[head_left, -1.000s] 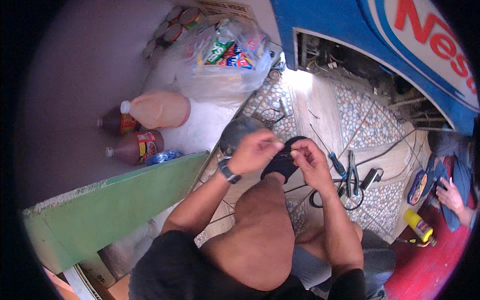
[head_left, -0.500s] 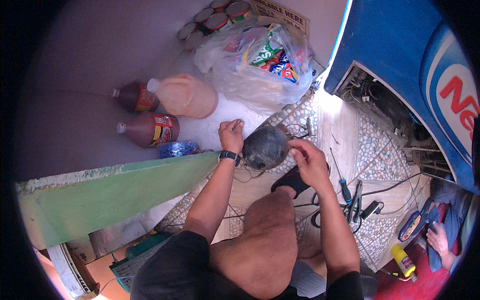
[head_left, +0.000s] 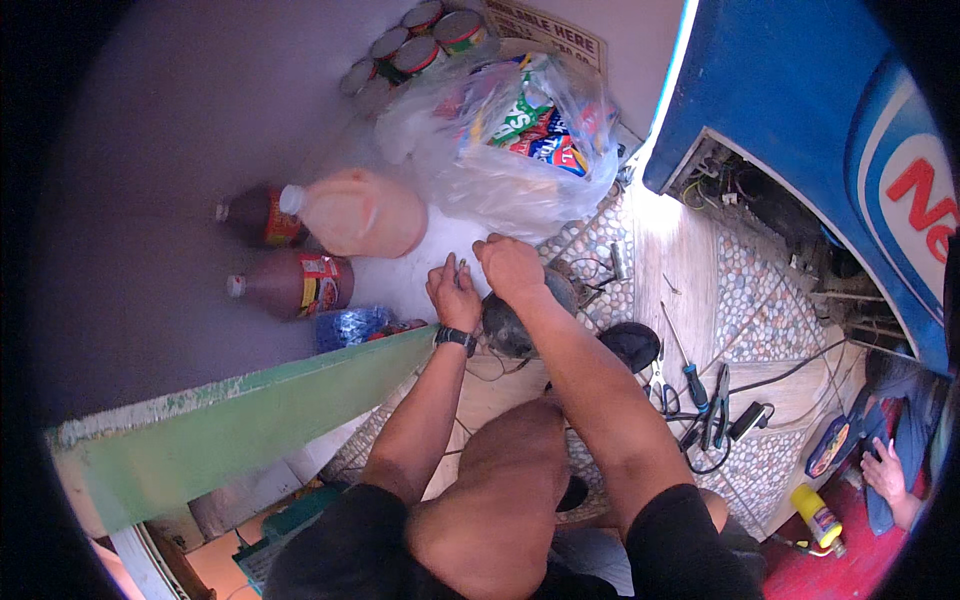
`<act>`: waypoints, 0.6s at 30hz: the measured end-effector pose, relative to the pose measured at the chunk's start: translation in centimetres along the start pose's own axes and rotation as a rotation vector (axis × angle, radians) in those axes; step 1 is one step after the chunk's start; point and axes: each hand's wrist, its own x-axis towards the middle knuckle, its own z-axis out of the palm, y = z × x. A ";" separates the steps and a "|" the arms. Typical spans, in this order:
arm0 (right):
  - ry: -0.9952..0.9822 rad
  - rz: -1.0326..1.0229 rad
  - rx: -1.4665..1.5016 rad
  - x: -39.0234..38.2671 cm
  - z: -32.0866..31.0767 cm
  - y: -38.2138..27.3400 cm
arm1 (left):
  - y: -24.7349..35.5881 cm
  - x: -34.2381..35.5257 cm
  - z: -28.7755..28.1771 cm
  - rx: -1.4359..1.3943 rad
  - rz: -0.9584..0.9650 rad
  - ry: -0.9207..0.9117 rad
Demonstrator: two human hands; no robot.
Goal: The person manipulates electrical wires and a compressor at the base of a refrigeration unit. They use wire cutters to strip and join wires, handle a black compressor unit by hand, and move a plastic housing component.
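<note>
My left hand (head_left: 455, 297), with a dark watch on its wrist, pinches a tiny item between its fingers, too small to name. Close beside it, my right hand (head_left: 510, 268) reaches across with its fingers pressed together at the tips; what they hold, if anything, is hidden. Both hands are above the edge of a white surface (head_left: 400, 285). Under my right forearm sits a black, dome-shaped metal body (head_left: 507, 330) with thin wires at its side, partly covered by the arm.
Bottles (head_left: 300, 285), a jug (head_left: 365, 215), cans (head_left: 420, 55) and a plastic bag (head_left: 500, 190) stand beyond. A green board (head_left: 250, 405) lies left. Right are scissors (head_left: 657, 382), a screwdriver (head_left: 695, 388), pliers (head_left: 721, 390), a blue cabinet (head_left: 760, 90) and another person's hand (head_left: 883, 470).
My right hand has moved from the right side of the black dome up and left, beside my left hand. My leg has shifted left, and the scissors now show.
</note>
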 end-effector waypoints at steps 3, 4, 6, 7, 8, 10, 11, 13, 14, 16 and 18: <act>-0.005 0.032 -0.009 0.8 0.4 -0.4 | 0.3 0.2 -0.6 -0.037 0.017 0.035; 0.030 0.031 0.031 0.4 0.4 -0.3 | 0.6 0.1 -0.9 -0.062 0.013 0.051; 0.104 0.040 0.093 -1.0 -0.5 0.8 | 2.5 -0.7 -1.8 -0.232 0.010 -0.038; 0.109 0.015 0.218 -2.8 -2.2 1.2 | 3.8 -1.8 -3.0 -0.289 0.022 -0.091; 0.223 -0.038 0.328 -4.6 -3.7 1.1 | 4.4 -2.8 -4.5 -0.338 0.038 -0.130; 0.346 -0.046 0.521 -9.2 -6.3 0.8 | 3.3 -4.8 -5.9 -0.376 -0.007 -0.307; 0.354 -0.002 0.610 -11.7 -7.1 0.8 | 2.4 -5.8 -6.4 -0.412 -0.055 -0.388; 0.302 0.264 0.805 -17.0 -6.9 1.2 | 0.7 -7.8 -6.5 -0.507 -0.180 -0.469; 0.276 0.413 0.908 -19.5 -5.2 2.5 | 0.9 -7.9 -6.1 -0.508 -0.183 -0.476; 0.247 0.705 1.112 -23.1 0.1 6.1 | 2.5 -7.0 -4.9 -0.515 -0.167 -0.493; 0.187 0.833 1.156 -22.7 1.0 6.3 | 3.8 -6.6 -5.0 -0.601 -0.269 -0.549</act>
